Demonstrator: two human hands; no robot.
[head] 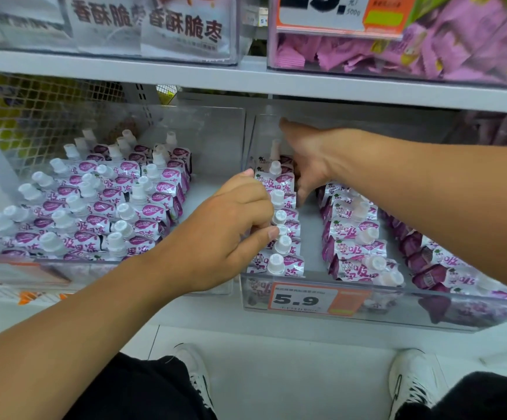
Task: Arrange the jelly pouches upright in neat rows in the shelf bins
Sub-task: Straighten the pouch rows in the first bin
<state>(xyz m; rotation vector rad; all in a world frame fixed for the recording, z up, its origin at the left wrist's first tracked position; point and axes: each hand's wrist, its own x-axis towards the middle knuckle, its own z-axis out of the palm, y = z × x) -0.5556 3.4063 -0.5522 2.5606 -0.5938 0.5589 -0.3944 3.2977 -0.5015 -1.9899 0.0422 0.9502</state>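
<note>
Purple-and-white jelly pouches with white caps fill two clear shelf bins. The left bin [222,122] holds several tight upright rows [100,204]. In the right bin [397,316] one upright row [279,225] runs along the left wall, and further rows [355,241] lean to its right. My left hand [231,225] curls round the left side of that upright row, thumb at a cap. My right hand [310,159] reaches to the back of the same row, its fingers pointing down beside the rear pouches, thumb raised.
A price tag reading 5.9 [303,300] sits on the right bin's front. The grey shelf [246,77] above carries bins of white packets [155,28] and pink sweets [428,47]. Wire mesh [34,116] backs the left bin. My shoes [413,386] stand on the white floor.
</note>
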